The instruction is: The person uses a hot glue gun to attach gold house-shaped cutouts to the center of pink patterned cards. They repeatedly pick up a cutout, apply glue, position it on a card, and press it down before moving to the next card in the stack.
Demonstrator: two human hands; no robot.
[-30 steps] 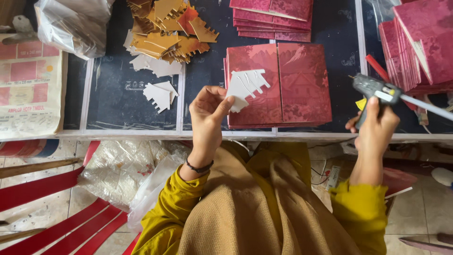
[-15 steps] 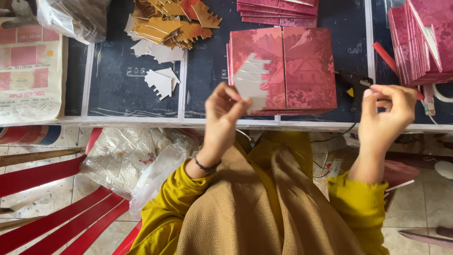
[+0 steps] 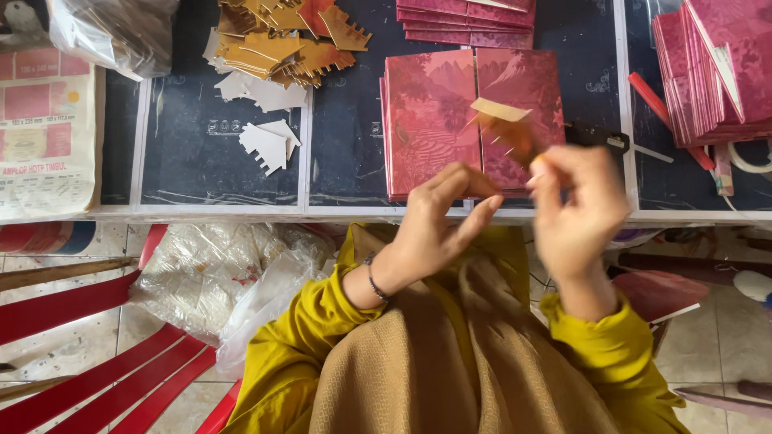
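Note:
My right hand pinches a small comb-edged card cutout, gold side up, and holds it just above an opened dark-red card that tops a stack near the table's front edge. The hand and the cutout are blurred by motion. My left hand hovers beside it at the table edge with its fingers curled and apart, holding nothing. A glue gun lies on the dark mat just right of the red card.
A heap of gold cutouts and a few white-side-up cutouts lie at the back left. More red card stacks sit at the top and right. A printed sheet and a plastic bag lie far left. Below, a plastic bag rests on a red chair.
My right hand set the glue gun down on the mat and took the cutout from my left hand. The cutout now shows its gold side instead of its white one.

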